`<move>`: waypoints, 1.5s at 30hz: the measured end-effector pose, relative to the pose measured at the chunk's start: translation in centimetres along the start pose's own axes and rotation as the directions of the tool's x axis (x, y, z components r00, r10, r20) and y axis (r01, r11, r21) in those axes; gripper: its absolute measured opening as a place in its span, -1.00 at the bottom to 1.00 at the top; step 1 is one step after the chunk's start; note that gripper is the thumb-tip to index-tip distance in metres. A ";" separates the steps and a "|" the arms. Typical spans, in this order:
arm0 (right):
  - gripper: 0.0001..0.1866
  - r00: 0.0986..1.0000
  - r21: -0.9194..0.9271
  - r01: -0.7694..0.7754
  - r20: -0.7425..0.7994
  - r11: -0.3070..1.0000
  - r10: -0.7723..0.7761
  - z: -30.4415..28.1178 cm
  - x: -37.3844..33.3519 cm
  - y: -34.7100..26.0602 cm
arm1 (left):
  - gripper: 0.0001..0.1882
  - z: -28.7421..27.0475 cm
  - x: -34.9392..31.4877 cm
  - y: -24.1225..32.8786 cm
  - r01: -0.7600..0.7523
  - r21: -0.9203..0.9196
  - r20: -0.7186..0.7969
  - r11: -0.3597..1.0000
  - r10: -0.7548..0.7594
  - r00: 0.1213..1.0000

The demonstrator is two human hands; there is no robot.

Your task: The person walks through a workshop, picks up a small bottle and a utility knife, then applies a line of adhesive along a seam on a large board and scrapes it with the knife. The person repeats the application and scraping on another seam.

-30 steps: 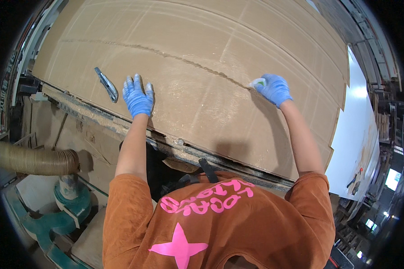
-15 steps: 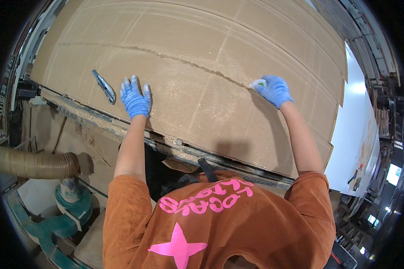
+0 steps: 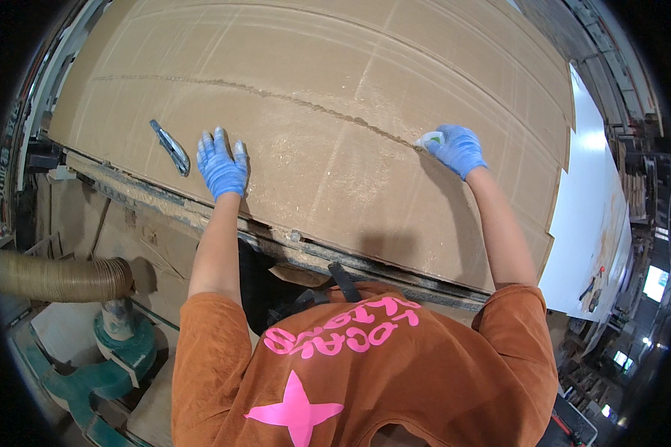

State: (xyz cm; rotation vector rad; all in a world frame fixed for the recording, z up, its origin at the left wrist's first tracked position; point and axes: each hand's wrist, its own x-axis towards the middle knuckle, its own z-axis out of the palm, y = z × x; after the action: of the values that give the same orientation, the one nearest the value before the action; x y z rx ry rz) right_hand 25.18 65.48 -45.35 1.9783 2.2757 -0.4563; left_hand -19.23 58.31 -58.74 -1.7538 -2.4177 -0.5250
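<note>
My left hand (image 3: 222, 163), in a blue glove, lies flat with spread fingers on a large brown cardboard sheet (image 3: 276, 156). A snap-off utility knife (image 3: 170, 147) with a grey body lies to its left, apart from the fingers. Farther right, my right hand (image 3: 458, 151), gloved too, is closed around a small white bottle-like thing (image 3: 429, 139) with a green mark, mostly hidden by the fingers. It is at the right end of a dark, uneven line (image 3: 313, 104) that runs across the sheet. Light crumbs are scattered on the cardboard between my hands.
Along the sheet's near side runs a dusty machine edge (image 3: 149, 192). A ribbed hose (image 3: 67, 276) and green ducting (image 3: 119, 350) stand at lower left. To the right lies a white panel (image 3: 585, 231) with red-handled tools (image 3: 593, 287) on it.
Both hands keep nearly the same places and holds. Only a slight shift of the whole picture shows.
</note>
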 end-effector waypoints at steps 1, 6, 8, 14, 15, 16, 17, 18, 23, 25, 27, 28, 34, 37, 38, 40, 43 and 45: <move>-0.66 1.000 -0.012 0.006 -0.001 1.000 -0.006 0.1 0.1 0.1 | -0.36 -0.1 0.0 0.1 0.004 0.000 0.003 1.000 -0.004 1.000; -0.64 0.997 -0.108 0.054 -0.051 0.993 -0.060 0.4 -0.7 2.4 | -0.37 -0.2 -0.1 0.1 0.011 0.003 0.007 1.000 -0.011 1.000; -0.65 1.000 -0.089 0.009 -0.016 0.996 -0.010 0.2 -0.9 2.9 | -0.37 -0.1 0.0 0.2 0.012 0.003 0.008 1.000 -0.012 1.000; -0.66 1.000 -0.023 -0.005 -0.004 1.000 0.004 0.0 -0.6 0.8 | -0.37 -0.3 0.0 0.1 0.010 0.002 0.014 1.000 -0.010 1.000; -0.66 1.000 -0.031 0.004 -0.002 1.000 -0.004 0.3 -0.6 0.9 | -0.37 -0.4 0.0 0.2 0.007 0.003 0.014 1.000 -0.007 1.000; -0.66 1.000 -0.044 0.009 -0.011 0.999 -0.009 0.4 -0.6 1.1 | -0.36 -0.4 0.0 0.2 0.009 0.004 0.015 1.000 -0.009 1.000; -0.66 1.000 -0.056 0.014 -0.020 0.998 -0.015 0.5 -0.8 1.7 | -0.36 -0.4 0.0 0.2 0.012 0.006 0.015 1.000 -0.012 1.000; -0.66 0.999 -0.069 0.018 -0.029 0.997 -0.020 0.5 -1.0 2.2 | -0.36 -0.4 0.0 0.2 0.011 0.008 0.016 1.000 -0.011 1.000; -0.68 0.998 -0.045 -0.056 -0.009 0.997 0.056 -0.3 -2.0 3.6 | -0.37 -0.3 0.0 0.2 0.008 0.018 0.020 1.000 -0.008 1.000; -0.68 0.997 -0.017 -0.079 -0.002 0.997 0.079 -0.5 -1.9 3.2 | -0.37 -0.3 0.0 0.1 -0.003 0.017 0.000 1.000 0.003 1.000; -0.68 0.997 0.001 -0.075 -0.010 0.997 0.075 -0.4 -1.4 2.4 | -0.37 -0.2 0.0 0.1 -0.012 0.019 -0.014 1.000 0.012 1.000; -0.68 0.997 -0.020 -0.075 0.002 0.997 0.075 -0.2 -1.2 2.4 | -0.37 -0.2 0.0 0.1 -0.012 0.022 -0.015 1.000 0.012 1.000; -0.66 0.999 -0.088 -0.042 0.001 0.995 0.042 0.0 -2.0 4.4 | -0.37 -0.3 0.0 0.2 -0.002 0.019 -0.006 1.000 0.002 1.000; -0.66 0.995 -0.055 -0.097 0.030 0.994 0.099 -0.6 -2.3 4.6 | -0.38 -0.3 0.0 0.2 -0.008 0.026 -0.001 1.000 0.008 1.000; -0.66 0.994 -0.041 -0.105 0.018 0.994 0.106 -0.6 -2.3 4.2 | -0.38 -0.3 0.0 0.2 -0.013 0.029 0.001 0.999 0.013 1.000; -0.66 0.994 -0.014 -0.108 0.007 0.994 0.109 -0.3 -2.0 3.7 | -0.38 -0.3 0.0 0.1 -0.013 0.027 -0.003 1.000 0.013 1.000; -0.66 0.996 -0.001 -0.093 0.003 0.996 0.093 0.3 -1.8 3.8 | -0.38 -0.2 0.0 0.1 -0.017 0.022 -0.013 1.000 0.017 1.000; -0.65 0.997 -0.029 -0.079 -0.003 0.996 0.079 0.1 -2.1 4.3 | -0.38 -0.2 0.0 0.0 -0.011 0.011 -0.007 1.000 0.011 1.000</move>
State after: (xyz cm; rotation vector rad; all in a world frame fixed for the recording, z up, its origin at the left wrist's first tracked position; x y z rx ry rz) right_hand 29.68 63.90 -45.61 2.0458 2.1831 -0.4115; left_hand -19.22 58.24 -58.54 -1.7565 -2.4007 -0.5144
